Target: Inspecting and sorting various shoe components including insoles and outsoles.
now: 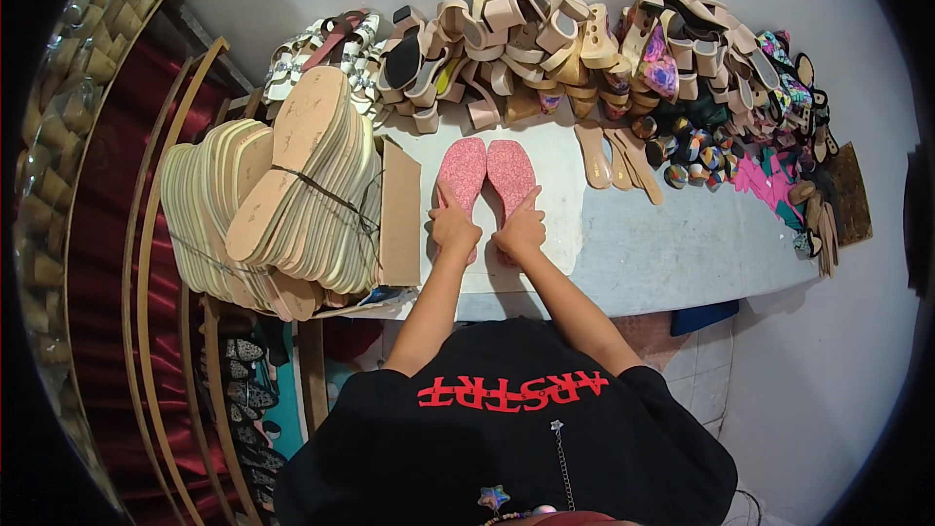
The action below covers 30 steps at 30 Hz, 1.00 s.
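Two pink, speckled shoe soles lie side by side over a pale sheet on the table, square toes pointing away from me. My left hand is closed around the heel half of the left pink sole. Around the narrow part of the right pink sole, my right hand is closed in the same way. The toe ends sit close together, while a dark gap widens between the heels. Both heel ends are partly hidden by my hands.
Left of my hands, tied stacks of beige insoles stand by a cardboard flap. A heap of heeled sandals lines the wall. Loose tan insoles, patterned heel pieces and pink scraps lie to the right.
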Motion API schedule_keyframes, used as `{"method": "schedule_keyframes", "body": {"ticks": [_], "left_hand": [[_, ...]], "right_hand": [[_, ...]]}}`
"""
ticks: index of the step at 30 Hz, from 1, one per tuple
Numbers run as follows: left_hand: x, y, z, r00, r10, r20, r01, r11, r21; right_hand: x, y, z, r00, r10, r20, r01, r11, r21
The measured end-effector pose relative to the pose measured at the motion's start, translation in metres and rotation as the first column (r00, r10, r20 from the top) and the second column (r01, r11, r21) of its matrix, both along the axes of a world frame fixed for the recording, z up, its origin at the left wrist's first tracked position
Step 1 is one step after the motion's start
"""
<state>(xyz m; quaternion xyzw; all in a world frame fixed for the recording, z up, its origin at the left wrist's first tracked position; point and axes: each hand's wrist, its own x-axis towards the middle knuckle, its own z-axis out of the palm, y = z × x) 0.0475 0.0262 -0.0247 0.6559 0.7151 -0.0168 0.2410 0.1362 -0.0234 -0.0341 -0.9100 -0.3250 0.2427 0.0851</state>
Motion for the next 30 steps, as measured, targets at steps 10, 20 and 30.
{"method": "schedule_keyframes", "body": {"ticks": [10,20,30], "left_hand": [[-0.002,-0.008,-0.002,0.999,0.014,-0.032,-0.014,1.0,-0.004],[0.029,-0.03,0.0,0.992,0.057,0.114,-0.099,0.909,0.404],[0.157,-0.04,-0.016,0.785,-0.45,0.426,0.2,0.834,0.514]], "right_hand": [[0.002,-0.003,0.002,0.999,-0.004,-0.041,0.005,1.0,0.024],[0.076,-0.025,-0.046,0.78,0.099,-0.618,0.221,0.881,0.419],[0.283,-0.079,-0.058,0.955,-0.23,0.185,0.097,0.837,0.538]]}}
